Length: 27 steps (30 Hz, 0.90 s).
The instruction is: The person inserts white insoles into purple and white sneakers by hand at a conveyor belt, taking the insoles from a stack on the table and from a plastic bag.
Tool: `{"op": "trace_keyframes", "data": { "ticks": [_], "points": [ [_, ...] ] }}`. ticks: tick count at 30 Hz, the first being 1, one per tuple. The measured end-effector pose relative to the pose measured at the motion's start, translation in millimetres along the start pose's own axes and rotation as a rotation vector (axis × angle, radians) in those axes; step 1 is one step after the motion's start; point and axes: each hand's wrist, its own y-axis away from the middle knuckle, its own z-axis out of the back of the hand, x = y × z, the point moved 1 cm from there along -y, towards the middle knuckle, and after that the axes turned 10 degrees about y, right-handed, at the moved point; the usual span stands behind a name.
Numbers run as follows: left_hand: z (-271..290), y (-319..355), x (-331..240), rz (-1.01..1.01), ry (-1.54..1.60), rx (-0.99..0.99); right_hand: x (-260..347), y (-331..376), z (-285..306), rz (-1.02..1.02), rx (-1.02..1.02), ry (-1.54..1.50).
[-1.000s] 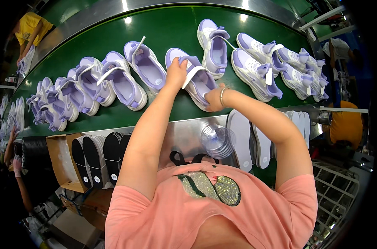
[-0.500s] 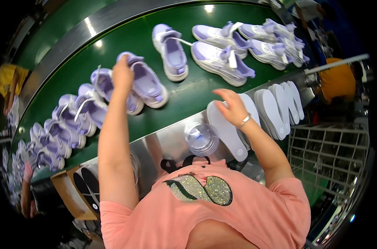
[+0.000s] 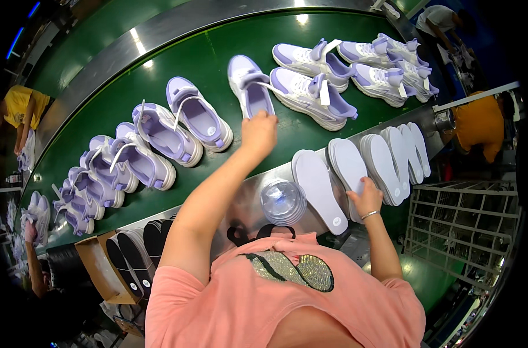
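My left hand (image 3: pixel 259 136) is closed on the heel of a white and lilac sneaker (image 3: pixel 251 87), which lies sole down on the green belt (image 3: pixel 217 180) with its toe pointing away from me. The fingers cover the heel, so their exact grip is partly hidden. On the steel ledge to the right, my right hand (image 3: pixel 366 198) pinches the heel end of a pale grey insole (image 3: pixel 346 162) on a stack. Left of that stack lies another pale insole (image 3: pixel 317 185). A second sneaker (image 3: pixel 200 116) stands left of the one I hold, its opening towards me.
More sneakers (image 3: pixel 104 165) line the belt leftward, and several laced ones (image 3: pixel 310 93) stand at the right. Round clear plastic containers (image 3: pixel 282 200) sit on the ledge. A carton (image 3: pixel 98 267) with black insoles is lower left, a wire rack (image 3: pixel 455 223) right. Other people work at both sides.
My left hand has left the sneaker on the left and moved right to another's heel. My right hand has come nearer and closed on an insole. The belt's shoes appear slightly shifted.
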Motion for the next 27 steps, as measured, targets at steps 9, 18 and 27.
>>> {"op": "trace_keyframes", "data": {
  "ticks": [9, 18, 27],
  "points": [
    [33.3, -30.1, 13.3, -0.116, -0.129, -0.555, 31.9, -19.1, 77.7, -0.068, 0.414, -1.107],
    [37.0, -36.3, 32.7, 0.308, 0.162, -0.31, 145.0, -108.1, 95.9, 0.834, 0.527, -0.824],
    [43.6, -14.3, 37.4, 0.435, 0.363, -0.342, 251.7, -137.2, 47.7, 0.804, 0.203, 0.238]
  ]
}}
